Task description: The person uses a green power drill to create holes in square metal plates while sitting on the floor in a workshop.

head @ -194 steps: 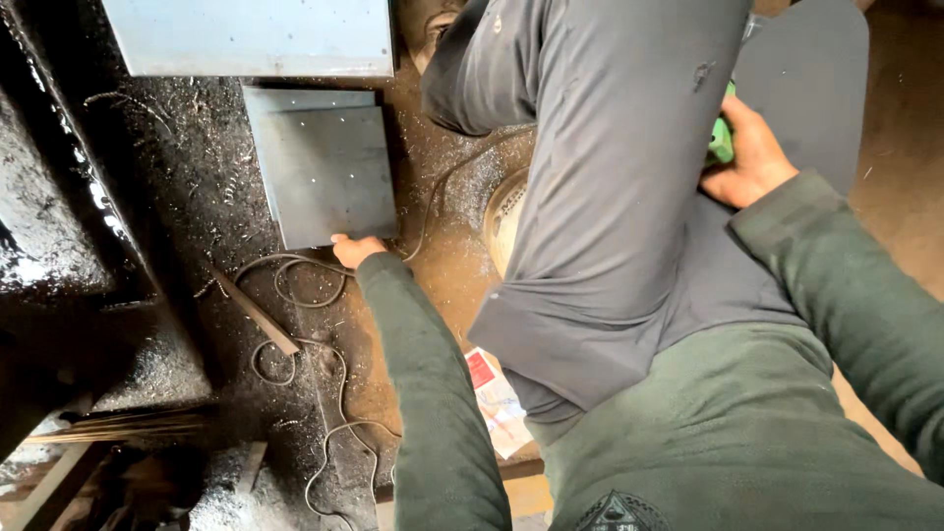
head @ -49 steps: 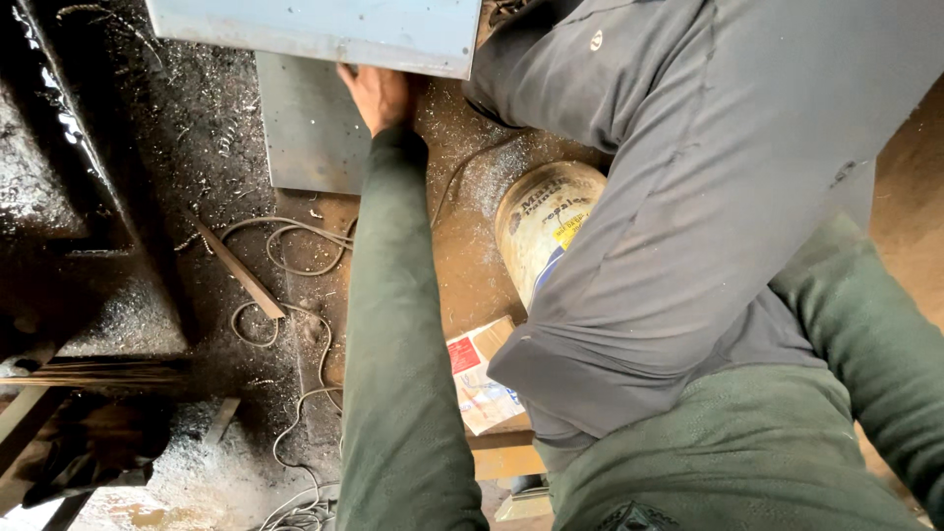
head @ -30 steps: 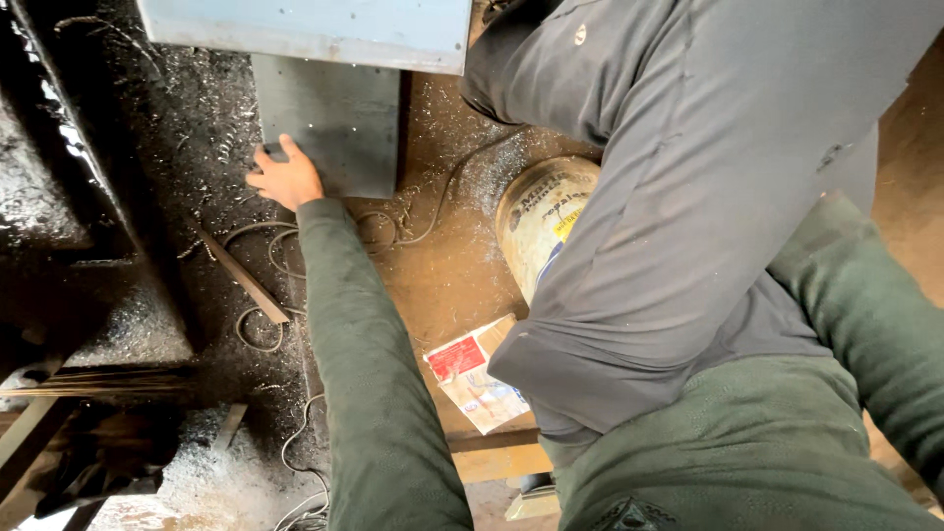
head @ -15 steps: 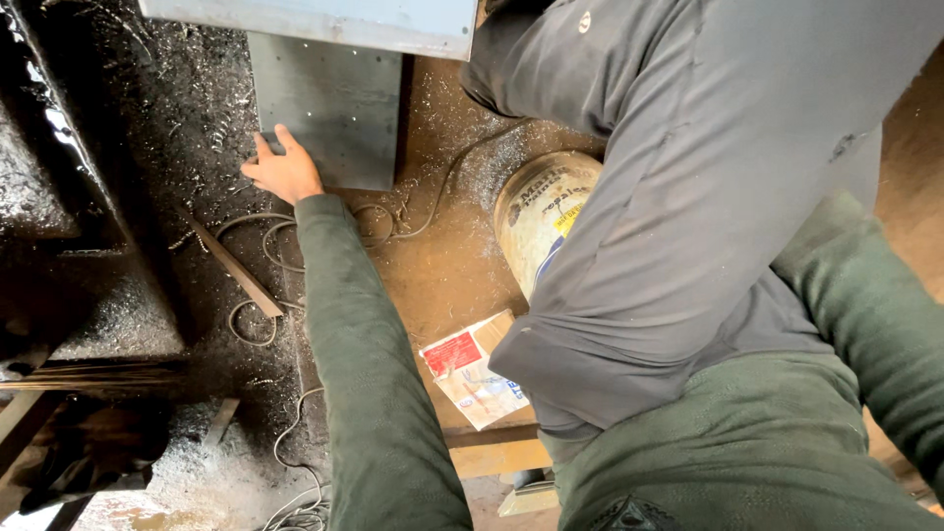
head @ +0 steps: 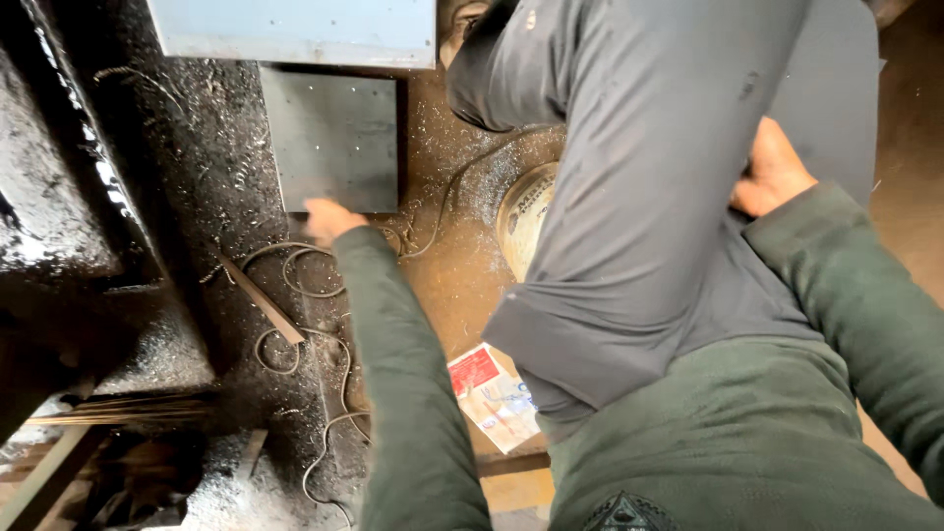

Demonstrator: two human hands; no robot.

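A dark grey metal plate (head: 334,138) lies flat on the dirty floor. My left hand (head: 327,218) is at its near edge, fingers curled onto that edge, arm in a green sleeve. My bent leg in grey trousers (head: 649,197) fills the middle of the view. My right hand (head: 772,172) rests against the far side of that leg. Its fingers are hidden behind the cloth, so I cannot see whether it holds anything.
A pale blue sheet (head: 295,29) overhangs the plate's far end. A round tin (head: 526,211) stands under my leg. Wire loops (head: 295,285), a thin metal bar (head: 261,300), a red and white leaflet (head: 492,393) and metal shavings litter the floor. Dark machine framing (head: 59,216) stands left.
My left hand has slid from the plate's left side to its near edge and curled there. My right hand has come into view beside my leg.
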